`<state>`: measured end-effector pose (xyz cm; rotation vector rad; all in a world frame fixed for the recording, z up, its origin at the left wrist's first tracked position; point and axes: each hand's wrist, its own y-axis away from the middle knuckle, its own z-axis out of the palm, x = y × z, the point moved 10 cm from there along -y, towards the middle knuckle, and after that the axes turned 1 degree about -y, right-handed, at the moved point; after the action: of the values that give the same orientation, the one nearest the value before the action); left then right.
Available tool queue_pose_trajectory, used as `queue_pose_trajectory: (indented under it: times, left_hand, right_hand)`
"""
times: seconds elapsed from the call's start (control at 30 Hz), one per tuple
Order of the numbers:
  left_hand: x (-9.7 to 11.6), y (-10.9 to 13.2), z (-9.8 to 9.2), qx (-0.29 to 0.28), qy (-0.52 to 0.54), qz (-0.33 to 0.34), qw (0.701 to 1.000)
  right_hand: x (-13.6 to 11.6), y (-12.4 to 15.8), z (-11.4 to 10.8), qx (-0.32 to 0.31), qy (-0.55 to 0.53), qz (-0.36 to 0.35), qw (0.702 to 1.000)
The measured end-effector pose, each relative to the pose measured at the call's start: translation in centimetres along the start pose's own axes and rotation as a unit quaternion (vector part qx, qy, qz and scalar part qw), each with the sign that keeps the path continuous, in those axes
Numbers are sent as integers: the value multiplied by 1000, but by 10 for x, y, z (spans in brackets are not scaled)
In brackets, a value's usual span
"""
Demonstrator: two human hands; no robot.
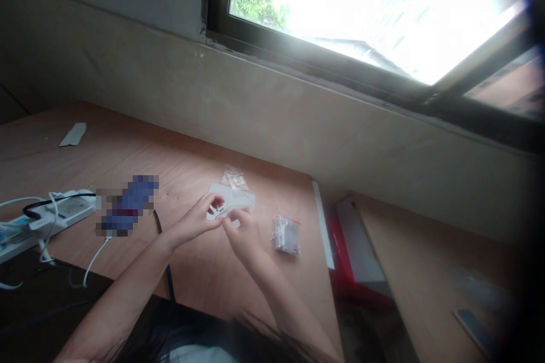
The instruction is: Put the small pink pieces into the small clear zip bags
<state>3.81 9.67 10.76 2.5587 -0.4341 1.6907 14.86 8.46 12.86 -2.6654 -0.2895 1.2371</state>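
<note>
My left hand (193,221) and my right hand (244,232) meet over the wooden table (238,278), both pinching a flat white plastic piece (238,198). Its exact shape is partly hidden by my fingers. Just behind it lies a crumpled clear plastic bag (234,178). To the right of my right hand sits a small clear zip bag (286,235) holding small items with some red, which I cannot make out.
A white power strip (63,210) with white and black cables (93,261) lies at the table's left, beside a pixelated blue object (128,204). A pale strip (73,134) lies far left. The wall and window rise behind; a lower shelf and red box (340,255) lie right.
</note>
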Motion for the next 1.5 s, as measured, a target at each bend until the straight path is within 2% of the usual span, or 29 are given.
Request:
queue_pose_trajectory:
  times: [0.13, 0.23, 0.33, 0.43, 0.57, 0.63, 0.7, 0.77, 0.83, 0.9, 1.0, 1.1, 1.2, 1.37, 1.5]
  left_hand:
    - [25, -6, 2, 4, -73, 87, 994]
    - [38, -7, 7, -45, -104, 121, 986]
    - [40, 0, 14, -109, -124, 115, 980]
    - [36, 9, 14, -132, -129, 87, 979]
    - [25, 15, 10, -133, -148, 59, 978]
    - [16, 11, 0, -92, -172, 54, 979]
    - [7, 6, -10, -53, -195, 51, 978]
    - [-4, 1, -17, -32, -214, 44, 975]
    - [-14, -3, -21, -24, -231, 30, 972]
    - [-24, -6, -22, -25, -245, 12, 969]
    - [-40, -8, -19, -40, -255, -6, 966]
    - [-56, -12, -15, -43, -252, -10, 967]
    - [-70, -17, -13, -34, -245, -16, 969]
    - [-82, -23, -5, -36, -242, -18, 970]
    - [-81, -24, -1, -37, -241, -16, 970]
  right_hand:
    - [1, -1, 0, -15, 25, 12, 999]
    - [11, -3, -7, -16, 10, 62, 998]
    - [22, -4, -1, -55, -86, 126, 987]
    - [24, -5, 11, -86, -201, 159, 963]
    - [23, -4, 29, -128, -292, 177, 931]
    - [29, -4, 39, -145, -304, 186, 923]
    - [42, -6, 46, -139, -284, 183, 931]
    - [63, -10, 47, -97, -202, 170, 960]
    - [80, -13, 44, -37, -66, 144, 987]
    - [92, -14, 45, -1, 48, 128, 991]
    - [99, -14, 55, -12, 149, 108, 983]
    - [99, -14, 62, -32, 184, 90, 978]
    - [101, -16, 59, -22, 159, 95, 982]
    - [92, -26, 50, 9, -5, 125, 992]
    - [69, -34, 63, -35, -118, 104, 987]
